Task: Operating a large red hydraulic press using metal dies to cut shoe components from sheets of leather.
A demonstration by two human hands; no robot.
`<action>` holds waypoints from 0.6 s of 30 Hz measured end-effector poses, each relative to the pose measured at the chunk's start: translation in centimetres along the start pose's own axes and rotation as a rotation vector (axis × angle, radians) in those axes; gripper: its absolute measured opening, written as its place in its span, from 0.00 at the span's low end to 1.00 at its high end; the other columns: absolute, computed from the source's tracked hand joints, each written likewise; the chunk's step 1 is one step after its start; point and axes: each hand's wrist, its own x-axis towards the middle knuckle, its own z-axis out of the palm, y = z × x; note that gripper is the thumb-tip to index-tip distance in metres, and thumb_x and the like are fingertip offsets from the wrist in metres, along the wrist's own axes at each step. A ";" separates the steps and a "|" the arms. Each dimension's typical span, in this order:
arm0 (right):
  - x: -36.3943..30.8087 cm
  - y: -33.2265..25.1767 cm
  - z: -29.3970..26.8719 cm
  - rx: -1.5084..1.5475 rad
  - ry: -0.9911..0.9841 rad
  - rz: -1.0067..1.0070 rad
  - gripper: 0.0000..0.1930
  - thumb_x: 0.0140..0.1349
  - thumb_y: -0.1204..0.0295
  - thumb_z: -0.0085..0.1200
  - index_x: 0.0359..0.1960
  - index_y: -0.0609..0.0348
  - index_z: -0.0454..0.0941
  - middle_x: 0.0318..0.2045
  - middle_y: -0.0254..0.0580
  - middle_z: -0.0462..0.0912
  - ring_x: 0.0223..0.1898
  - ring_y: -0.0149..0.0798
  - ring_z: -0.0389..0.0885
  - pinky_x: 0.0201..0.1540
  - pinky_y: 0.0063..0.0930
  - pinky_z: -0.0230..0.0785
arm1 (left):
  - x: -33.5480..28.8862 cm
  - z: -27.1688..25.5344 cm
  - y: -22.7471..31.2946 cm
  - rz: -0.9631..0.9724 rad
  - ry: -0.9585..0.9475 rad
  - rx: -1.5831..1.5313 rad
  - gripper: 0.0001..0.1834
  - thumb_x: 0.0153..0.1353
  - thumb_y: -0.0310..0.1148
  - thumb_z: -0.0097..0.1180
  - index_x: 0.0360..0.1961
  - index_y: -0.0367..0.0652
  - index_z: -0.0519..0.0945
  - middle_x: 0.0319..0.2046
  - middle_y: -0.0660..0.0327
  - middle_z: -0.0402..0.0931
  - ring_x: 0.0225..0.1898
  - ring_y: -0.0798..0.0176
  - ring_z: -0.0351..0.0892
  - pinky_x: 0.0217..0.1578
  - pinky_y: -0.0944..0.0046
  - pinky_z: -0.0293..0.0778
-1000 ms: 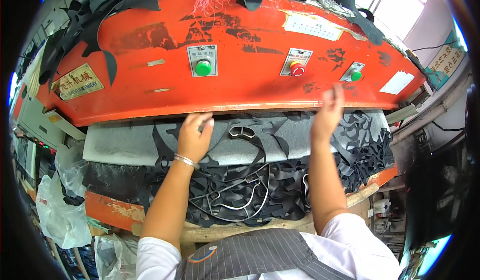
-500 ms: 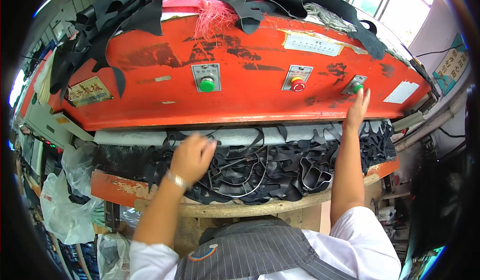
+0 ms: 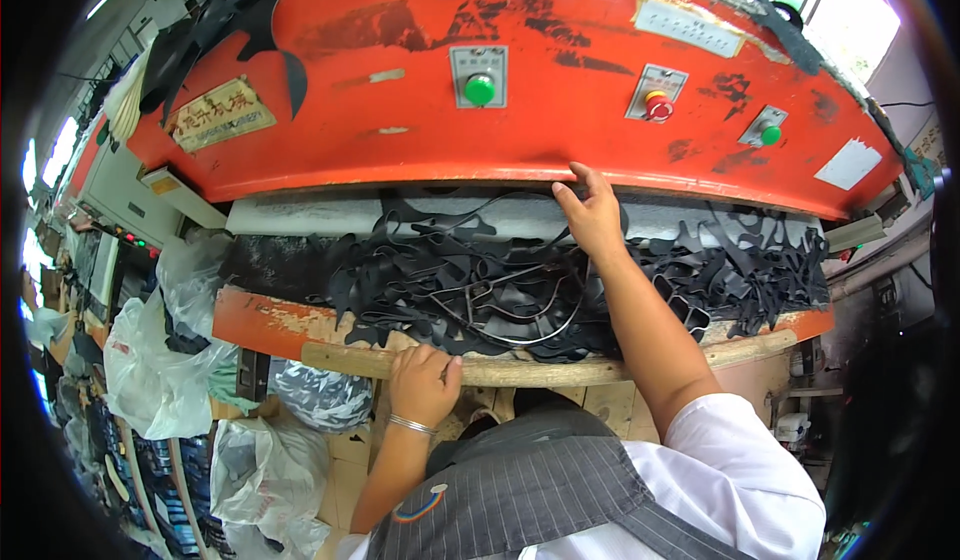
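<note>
My left hand [image 3: 424, 388] lies on the wooden front rail [image 3: 530, 371] of the work table, fingers over its top and a bracelet on the wrist. Over the scraps, close to the lower edge of a red machine panel [image 3: 400, 145], my right hand [image 3: 595, 222] is raised with thumb and forefinger apart. Nothing shows in its grasp. Below and left of it, a curved metal cutting die [image 3: 520, 340] lies on a heap of black leather offcuts [image 3: 400, 285]. A smaller metal die [image 3: 690, 312] sits further right, partly behind my right forearm.
The panel carries a green button [image 3: 480, 89], a red stop knob [image 3: 657, 107] and another green button [image 3: 770, 135]. A pale roll or strip [image 3: 300, 216] runs under the panel. Plastic bags [image 3: 150, 370] hang and stand at the left. Black leather [image 3: 215, 30] drapes over the machine top.
My right hand has left the right green button and moved left and down to the panel's lower edge. My left hand has dropped from above the scraps to the wooden rail. The view has shifted.
</note>
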 end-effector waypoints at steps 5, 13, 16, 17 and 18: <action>2.5 2.2 -0.9 -0.307 -0.047 -0.227 0.19 0.52 0.63 0.63 0.42 0.63 0.81 0.41 0.51 0.80 0.48 0.55 0.75 0.53 0.43 0.66 | -0.2 -0.3 0.3 -0.044 -0.065 -0.033 0.09 0.53 0.36 0.61 0.22 0.43 0.81 0.27 0.58 0.76 0.34 0.50 0.74 0.40 0.53 0.67; 2.3 4.8 2.0 -0.326 -0.335 -0.229 0.20 0.52 0.58 0.64 0.42 0.58 0.82 0.51 0.42 0.79 0.58 0.49 0.69 0.56 0.43 0.62 | 4.1 -2.4 -1.6 -0.105 -0.531 -0.186 0.13 0.56 0.41 0.62 0.25 0.41 0.85 0.21 0.58 0.77 0.25 0.55 0.79 0.27 0.59 0.73; 1.5 5.0 1.5 -0.437 -0.309 -0.290 0.22 0.49 0.59 0.66 0.43 0.57 0.79 0.44 0.43 0.79 0.51 0.50 0.70 0.52 0.44 0.63 | 9.1 -1.5 -1.1 -0.013 -0.378 -0.387 0.10 0.57 0.38 0.62 0.28 0.42 0.85 0.23 0.56 0.78 0.25 0.55 0.79 0.28 0.60 0.73; 0.9 5.4 1.2 -0.479 -0.299 -0.341 0.23 0.48 0.60 0.66 0.44 0.57 0.78 0.42 0.43 0.78 0.48 0.50 0.70 0.50 0.44 0.63 | 10.7 -0.9 -1.0 0.052 -0.317 -0.398 0.10 0.58 0.39 0.61 0.28 0.43 0.84 0.24 0.56 0.79 0.26 0.53 0.79 0.29 0.58 0.74; 0.7 5.7 0.9 -0.458 -0.277 -0.388 0.23 0.48 0.63 0.67 0.45 0.57 0.76 0.41 0.43 0.76 0.46 0.51 0.70 0.48 0.43 0.64 | 12.9 -0.2 -1.0 0.077 -0.300 -0.408 0.11 0.58 0.39 0.61 0.28 0.43 0.84 0.24 0.56 0.78 0.27 0.52 0.79 0.30 0.58 0.74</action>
